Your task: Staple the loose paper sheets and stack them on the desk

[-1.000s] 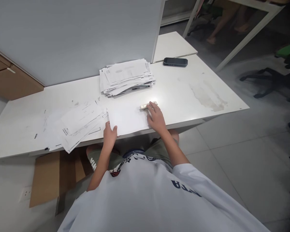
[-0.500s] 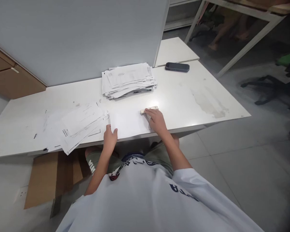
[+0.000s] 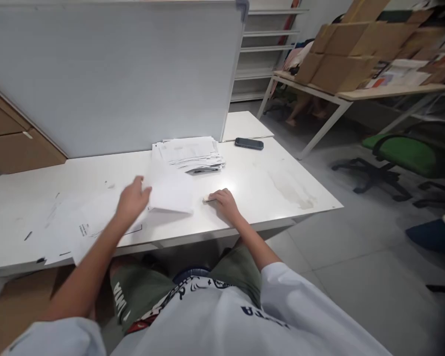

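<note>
A white sheet of paper [image 3: 172, 193] is tilted above the desk, its far part over the front of a paper stack [image 3: 193, 151]. My left hand [image 3: 131, 200] is raised just left of the sheet's edge, thumb and fingers apart, with nothing visible between them. Under the curled fingers of my right hand [image 3: 225, 203] lies a small pale block [image 3: 206, 199], pressed against the desk and mostly hidden; its exact kind is unclear. Loose printed papers [image 3: 91, 217] spread over the desk on the left, partly behind my left forearm.
A black phone [image 3: 249, 143] lies at the back right of the white desk [image 3: 282, 173]. A grey partition panel [image 3: 114, 74] rises along the back edge. Cardboard boxes [image 3: 341, 69] stand on another table, and a green chair [image 3: 404, 153] is at the right.
The sheet has left the desk's front edge and moved toward the stack. My left hand has risen and moved left and forward. My right hand stays at the pale block while the view tilts up.
</note>
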{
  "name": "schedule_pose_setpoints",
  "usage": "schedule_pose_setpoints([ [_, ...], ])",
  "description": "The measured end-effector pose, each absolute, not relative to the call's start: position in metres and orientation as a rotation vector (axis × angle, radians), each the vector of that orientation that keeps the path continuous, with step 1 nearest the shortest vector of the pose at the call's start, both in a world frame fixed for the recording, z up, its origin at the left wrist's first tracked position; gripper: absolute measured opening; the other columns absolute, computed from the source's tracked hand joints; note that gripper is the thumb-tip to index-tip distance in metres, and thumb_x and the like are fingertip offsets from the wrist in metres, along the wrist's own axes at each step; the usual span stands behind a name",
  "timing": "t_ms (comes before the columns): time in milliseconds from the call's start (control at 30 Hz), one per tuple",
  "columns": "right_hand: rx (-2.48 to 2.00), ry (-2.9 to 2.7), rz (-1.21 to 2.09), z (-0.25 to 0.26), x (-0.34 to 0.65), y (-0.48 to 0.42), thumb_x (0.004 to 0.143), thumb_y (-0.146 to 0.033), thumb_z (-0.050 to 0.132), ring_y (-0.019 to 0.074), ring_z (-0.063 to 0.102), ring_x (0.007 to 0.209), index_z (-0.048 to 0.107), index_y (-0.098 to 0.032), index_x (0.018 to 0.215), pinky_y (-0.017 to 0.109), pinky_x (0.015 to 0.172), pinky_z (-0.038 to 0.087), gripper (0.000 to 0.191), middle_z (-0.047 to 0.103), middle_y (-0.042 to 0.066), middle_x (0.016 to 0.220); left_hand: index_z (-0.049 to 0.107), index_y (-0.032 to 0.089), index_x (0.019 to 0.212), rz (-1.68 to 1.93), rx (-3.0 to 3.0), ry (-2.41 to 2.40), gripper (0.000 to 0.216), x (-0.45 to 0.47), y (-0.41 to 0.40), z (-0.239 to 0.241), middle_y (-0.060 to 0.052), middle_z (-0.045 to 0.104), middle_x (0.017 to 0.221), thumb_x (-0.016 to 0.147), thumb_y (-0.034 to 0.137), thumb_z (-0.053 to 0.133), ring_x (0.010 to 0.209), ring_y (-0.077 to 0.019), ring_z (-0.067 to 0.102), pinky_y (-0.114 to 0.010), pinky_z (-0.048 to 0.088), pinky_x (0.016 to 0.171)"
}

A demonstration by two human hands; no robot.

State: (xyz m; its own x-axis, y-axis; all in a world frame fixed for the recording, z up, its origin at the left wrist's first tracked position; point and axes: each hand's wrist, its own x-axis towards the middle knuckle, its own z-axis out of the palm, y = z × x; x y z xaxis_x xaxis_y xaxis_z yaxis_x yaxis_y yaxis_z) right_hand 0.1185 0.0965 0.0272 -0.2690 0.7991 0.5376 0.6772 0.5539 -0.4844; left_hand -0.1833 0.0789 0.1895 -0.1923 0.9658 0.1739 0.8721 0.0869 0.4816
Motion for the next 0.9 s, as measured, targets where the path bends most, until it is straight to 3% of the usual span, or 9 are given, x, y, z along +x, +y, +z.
schedule_pose_setpoints([
  [167, -1.157, -2.006, 0.096, 0.02, 0.115, 0.091, 0.077, 0.004, 0.046, 0.0238, 0.055, 0.089, 0.068, -0.021, 0.098, 0.037, 0.081, 0.043, 0.04, 0.071, 0.006, 0.103, 0.05, 0.004, 0.118, 0.989, 1.879, 2.117, 0.033, -0.183, 0.174, 0.238, -0.017, 0.061, 0.123, 0.093, 0.024, 0.054, 0.113, -0.0277, 0.057, -0.045, 0.044, 0.098],
  [367, -1.12, -1.954, -0.079, 0.024, 0.108, 0.093, 0.081, -0.002, 0.047, 0.0236, 0.058, 0.091, 0.065, -0.019, 0.107, 0.037, 0.081, 0.045, 0.036, 0.07, 0.009, 0.111, 0.048, -0.007, 0.111, 0.906, 1.734, 2.036, 0.029, -0.152, 0.268, 0.199, -0.027, 0.061, 0.119, 0.093, 0.014, 0.056, 0.107, -0.025, 0.061, -0.043, 0.049, 0.094],
  [433, -1.138, -1.937, -0.134, 0.027, 0.108, 0.094, 0.081, -0.003, 0.046, 0.0236, 0.059, 0.09, 0.066, -0.018, 0.107, 0.036, 0.08, 0.046, 0.035, 0.071, 0.009, 0.109, 0.043, -0.011, 0.119, 0.86, 1.754, 1.972, 0.039, -0.14, 0.282, 0.183, -0.029, 0.059, 0.122, 0.092, 0.013, 0.057, 0.111, -0.0251, 0.059, -0.044, 0.048, 0.097],
  [500, -1.165, -1.938, -0.147, 0.029, 0.109, 0.093, 0.081, -0.004, 0.046, 0.0239, 0.059, 0.09, 0.066, -0.016, 0.105, 0.036, 0.08, 0.046, 0.034, 0.071, 0.01, 0.108, 0.031, -0.015, 0.131, 0.83, 1.789, 1.937, 0.055, -0.128, 0.284, 0.17, -0.033, 0.049, 0.135, 0.093, 0.014, 0.057, 0.127, -0.0282, 0.049, -0.048, 0.038, 0.108],
  [567, -1.188, -1.955, -0.099, 0.029, 0.113, 0.09, 0.08, -0.005, 0.047, 0.0247, 0.06, 0.094, 0.067, -0.016, 0.105, 0.038, 0.083, 0.046, 0.033, 0.07, 0.011, 0.109, 0.021, -0.011, 0.142, 0.815, 1.843, 1.912, 0.066, -0.122, 0.274, 0.158, -0.032, 0.03, 0.151, 0.093, 0.015, 0.056, 0.143, -0.0298, 0.029, -0.048, 0.022, 0.118],
  [633, -1.205, -1.958, -0.017, 0.025, 0.118, 0.085, 0.08, -0.007, 0.047, 0.0254, 0.059, 0.1, 0.067, -0.017, 0.104, 0.04, 0.088, 0.045, 0.033, 0.07, 0.012, 0.111, 0.023, -0.001, 0.148, 0.76, 1.995, 1.858, 0.067, -0.129, 0.251, 0.147, -0.023, 0.017, 0.16, 0.093, 0.02, 0.055, 0.15, -0.028, 0.013, -0.04, 0.012, 0.122],
  [767, -1.262, -1.743, 0.172, 0.018, 0.13, 0.078, 0.077, -0.013, 0.053, 0.0244, 0.059, 0.1, 0.068, -0.022, 0.091, 0.041, 0.092, 0.042, 0.023, 0.07, 0.009, 0.102, 0.022, 0.013, 0.154, 0.51, 2.363, 1.829, 0.07, -0.185, 0.166, 0.126, -0.011, 0.021, 0.161, 0.093, 0.034, 0.049, 0.15, -0.0259, 0.015, -0.036, 0.015, 0.123],
  [900, -1.297, -1.441, 0.311, 0.023, 0.113, 0.065, 0.08, -0.018, 0.047, 0.0232, 0.056, 0.097, 0.065, -0.021, 0.082, 0.043, 0.096, 0.037, 0.018, 0.066, 0.008, 0.091, 0.017, 0.006, 0.154, 0.269, 1.962, 2.331, 0.085, -0.254, 0.062, 0.096, -0.018, 0.018, 0.161, 0.09, 0.051, 0.049, 0.149, -0.0383, 0.013, -0.051, 0.017, 0.121],
])
